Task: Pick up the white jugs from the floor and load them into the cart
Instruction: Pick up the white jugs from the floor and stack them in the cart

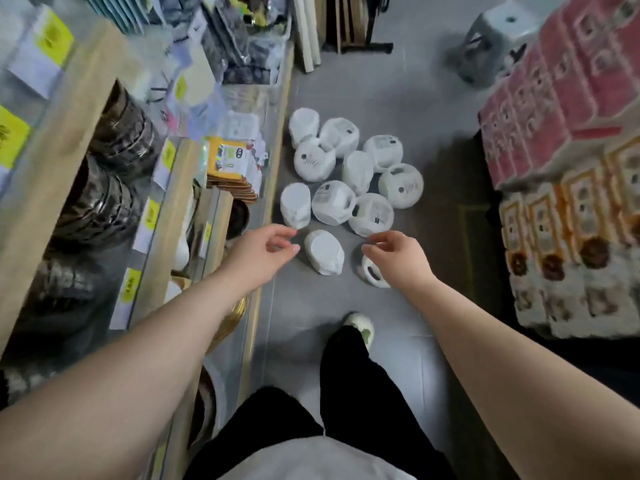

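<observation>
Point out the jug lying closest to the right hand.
In the head view, the handled jug lies on the floor, centre frame, partly hidden by the right hand, just right of a lone jug.

Even, soft indoor light, fairly bright, with faint shadows under the white jugs (332, 202) on the grey floor (398, 98). Motion blur smears the shelves (83, 133) and stacked packages (571, 98); wide-angle distortion bends the edges.

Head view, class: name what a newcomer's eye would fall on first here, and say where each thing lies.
A cluster of white jugs lies on the grey floor mid-frame, beside the shelves. The left hand and right hand reach down over the nearest ones, both empty. At right stands a stack of pink and orange packs.
</observation>
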`<state>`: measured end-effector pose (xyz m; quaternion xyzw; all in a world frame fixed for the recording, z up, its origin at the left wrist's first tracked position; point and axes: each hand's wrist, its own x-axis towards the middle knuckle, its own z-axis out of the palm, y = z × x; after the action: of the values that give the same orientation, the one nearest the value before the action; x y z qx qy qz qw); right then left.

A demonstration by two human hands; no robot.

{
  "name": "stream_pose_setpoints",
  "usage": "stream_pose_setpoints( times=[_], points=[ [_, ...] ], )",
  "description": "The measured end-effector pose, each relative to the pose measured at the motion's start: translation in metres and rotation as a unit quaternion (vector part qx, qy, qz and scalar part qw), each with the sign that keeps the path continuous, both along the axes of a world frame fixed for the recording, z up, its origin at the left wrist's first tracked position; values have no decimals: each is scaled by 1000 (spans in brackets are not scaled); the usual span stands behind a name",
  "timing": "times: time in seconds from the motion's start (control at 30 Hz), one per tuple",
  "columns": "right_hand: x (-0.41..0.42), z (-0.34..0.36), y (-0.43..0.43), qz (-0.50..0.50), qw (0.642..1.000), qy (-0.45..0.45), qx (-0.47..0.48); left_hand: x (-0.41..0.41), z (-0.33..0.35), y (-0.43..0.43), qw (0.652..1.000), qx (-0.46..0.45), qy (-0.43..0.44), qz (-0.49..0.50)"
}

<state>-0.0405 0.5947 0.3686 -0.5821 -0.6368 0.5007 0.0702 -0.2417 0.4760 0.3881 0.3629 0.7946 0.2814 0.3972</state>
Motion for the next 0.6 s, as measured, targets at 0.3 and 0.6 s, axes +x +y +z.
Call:
stream_pose_setpoints(
  times=[0.3, 0.6],
  points=[
    [-69, -191, 80, -5, 998, -32, -55, -59, -201, 98, 999, -43, -21, 6],
    [-93, -431, 95, -83, 990, -13, -109, -80, -453, 159, 994, -87, -61, 2]
  ],
)
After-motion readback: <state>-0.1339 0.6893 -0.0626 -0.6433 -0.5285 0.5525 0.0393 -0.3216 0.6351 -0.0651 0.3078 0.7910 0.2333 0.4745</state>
